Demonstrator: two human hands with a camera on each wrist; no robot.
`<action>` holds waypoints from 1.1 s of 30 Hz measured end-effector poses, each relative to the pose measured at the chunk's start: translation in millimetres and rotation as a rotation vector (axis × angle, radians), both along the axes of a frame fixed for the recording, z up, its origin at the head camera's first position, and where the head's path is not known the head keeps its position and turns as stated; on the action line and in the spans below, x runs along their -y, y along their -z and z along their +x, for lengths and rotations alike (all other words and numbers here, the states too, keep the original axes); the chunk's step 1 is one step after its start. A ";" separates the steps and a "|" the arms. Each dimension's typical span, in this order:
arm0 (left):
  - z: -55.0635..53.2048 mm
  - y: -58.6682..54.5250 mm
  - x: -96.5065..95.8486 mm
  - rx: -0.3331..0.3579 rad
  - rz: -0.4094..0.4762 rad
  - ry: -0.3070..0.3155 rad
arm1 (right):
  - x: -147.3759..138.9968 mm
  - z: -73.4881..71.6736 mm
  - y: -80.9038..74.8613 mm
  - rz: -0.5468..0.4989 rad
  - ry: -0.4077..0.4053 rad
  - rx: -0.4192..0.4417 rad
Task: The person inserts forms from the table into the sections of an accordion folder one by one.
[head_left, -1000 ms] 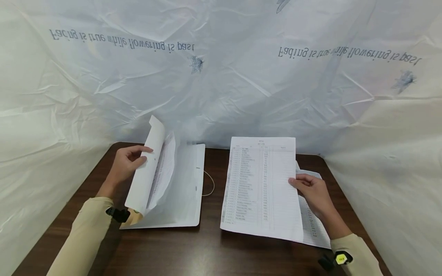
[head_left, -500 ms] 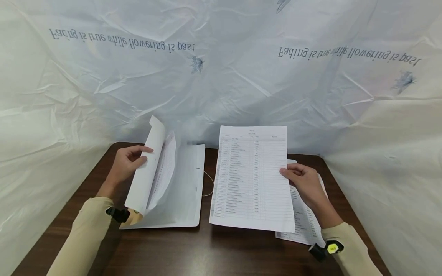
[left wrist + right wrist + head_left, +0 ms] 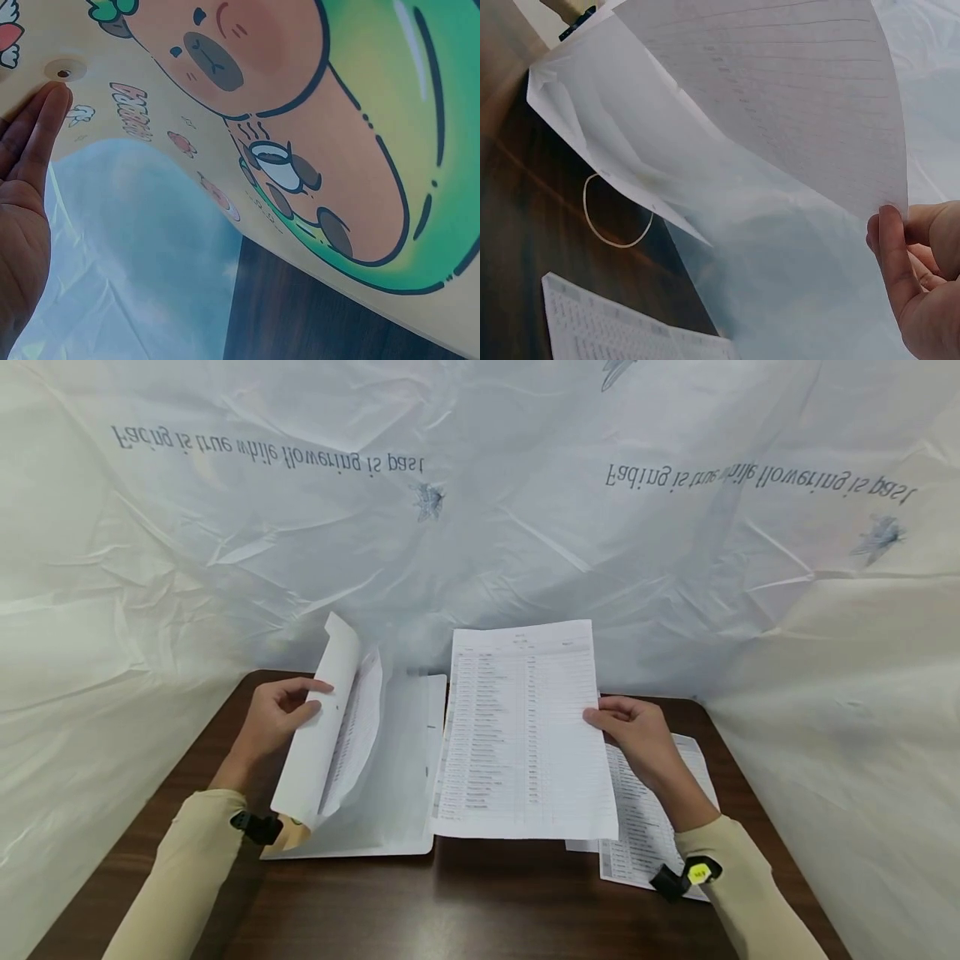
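Note:
At the left of the head view lies a folder (image 3: 397, 777), its inside white and its outer cover printed with a cartoon animal (image 3: 300, 172). My left hand (image 3: 273, 714) pinches the raised flap (image 3: 315, 743) of that folder and holds it up. Printed sheets (image 3: 356, 727) show inside, under the flap. My right hand (image 3: 637, 735) pinches the right edge of a printed sheet (image 3: 525, 735), which hangs raised above the table beside the folder. In the right wrist view this sheet bends away from the fingertips (image 3: 889, 217).
More printed papers (image 3: 660, 810) lie on the dark wooden table (image 3: 480, 893) under my right forearm. A thin elastic loop (image 3: 619, 244) sticks out from the folder's edge. White plastic sheeting (image 3: 480, 552) with lettering surrounds the table.
My right hand has carried the sheet leftward and slightly up, so its left edge now overlaps the folder's edge in view. My left hand and the flap stay put.

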State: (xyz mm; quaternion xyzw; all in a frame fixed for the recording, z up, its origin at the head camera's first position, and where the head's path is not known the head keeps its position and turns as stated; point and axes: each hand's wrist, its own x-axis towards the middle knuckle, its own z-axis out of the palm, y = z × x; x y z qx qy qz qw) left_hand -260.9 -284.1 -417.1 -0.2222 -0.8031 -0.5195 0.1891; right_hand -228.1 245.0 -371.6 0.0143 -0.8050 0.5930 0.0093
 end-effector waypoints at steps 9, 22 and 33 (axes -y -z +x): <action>0.5 2.7 -0.4 -0.004 -0.022 -0.014 | 18.0 -12.5 -14.5 0.016 -0.040 0.045; 1.4 3.3 0.1 -0.002 -0.006 -0.006 | 43.2 -32.1 -20.2 -0.018 -0.087 0.053; -0.1 1.8 -0.9 -0.016 -0.019 -0.001 | 62.7 -43.2 -24.6 -0.040 -0.124 0.052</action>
